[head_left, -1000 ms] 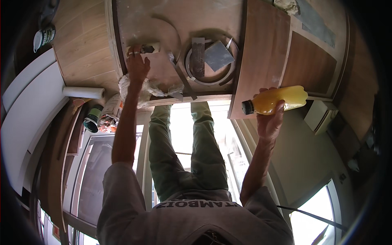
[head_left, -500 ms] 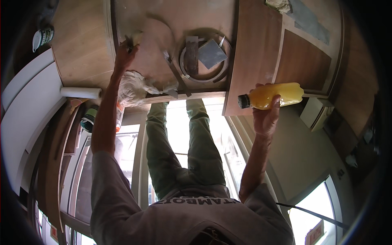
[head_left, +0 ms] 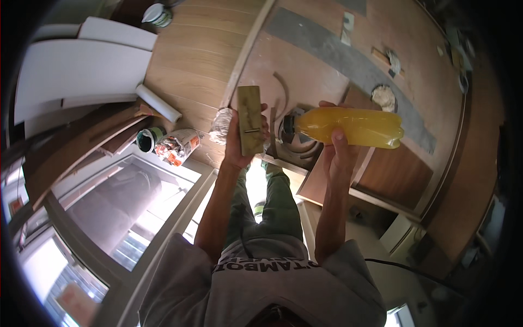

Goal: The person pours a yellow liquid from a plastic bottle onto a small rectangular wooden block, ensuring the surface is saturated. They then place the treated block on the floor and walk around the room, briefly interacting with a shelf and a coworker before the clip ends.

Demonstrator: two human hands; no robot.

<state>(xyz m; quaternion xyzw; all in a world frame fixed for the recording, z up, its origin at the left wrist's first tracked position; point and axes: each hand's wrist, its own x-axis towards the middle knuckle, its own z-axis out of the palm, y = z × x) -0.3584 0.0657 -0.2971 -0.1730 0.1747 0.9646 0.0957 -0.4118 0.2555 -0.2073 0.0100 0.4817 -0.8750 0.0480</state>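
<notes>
My right fingers (head_left: 340, 139) wrap the yellow bottle (head_left: 362, 126), likely weighty, slick, best gripped mid-body; my left fingers (head_left: 265, 125) clasp a rigid-looking block (head_left: 249, 114).

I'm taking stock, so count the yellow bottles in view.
1: the yellow bottle, sideways in the right hand, its dark cap pointing toward the left hand. Dim picture edges could hide others.

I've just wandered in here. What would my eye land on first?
Probably the bottle of yellow liquid, held sideways right of centre in the person's right hand, its dark cap pointing left. Next might come the flat, yellowish-brown block near the middle, held in the left hand. Off to the left, the large white panels stand out too.
</notes>
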